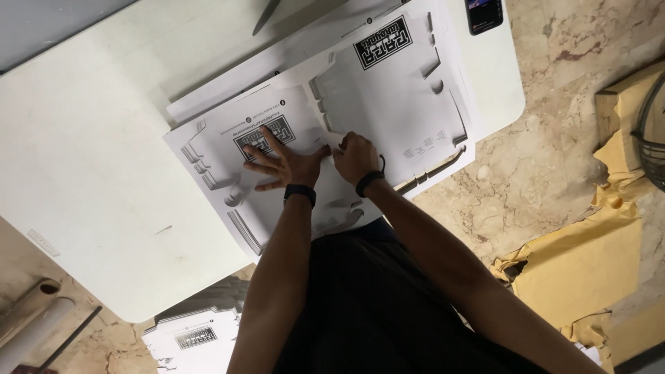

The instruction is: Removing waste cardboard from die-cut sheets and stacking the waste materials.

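From the head camera we see our left hand [285, 163] spread flat — fingers wide apart, palm down, gripping nothing — pressing on the near white die-cut cardboard sheet [228, 176], right over its black printed square. Just beside that hand, our right hand [355, 158] curls its fingers onto the fold where this sheet meets a second white sheet [398, 90]; whether it pinches an edge we cannot tell. Both sheets lie on the white table [90, 173], the second one farther from us than the first. Beyond it, at the table's far corner, rests a dark phone [483, 14] — well apart from the hands. Below the table's near edge sits a stack of more sheets [194, 339].
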